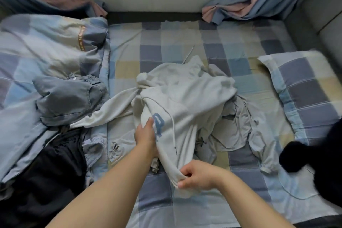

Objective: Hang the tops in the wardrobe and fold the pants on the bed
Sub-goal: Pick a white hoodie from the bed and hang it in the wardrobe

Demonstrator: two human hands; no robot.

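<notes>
My right hand (197,176) pinches the hem of the white hoodie (185,98), fingers curled round the ribbed edge. My left hand (146,135), at ten o'clock from it, grips the hoodie's front beside the blue letter. The hoodie lies heaped mid-bed (166,42) over a grey top (235,126). At nine o'clock sit folded jeans (68,96); at eight, black pants (46,181). A pillow (305,83) lies at two o'clock.
</notes>
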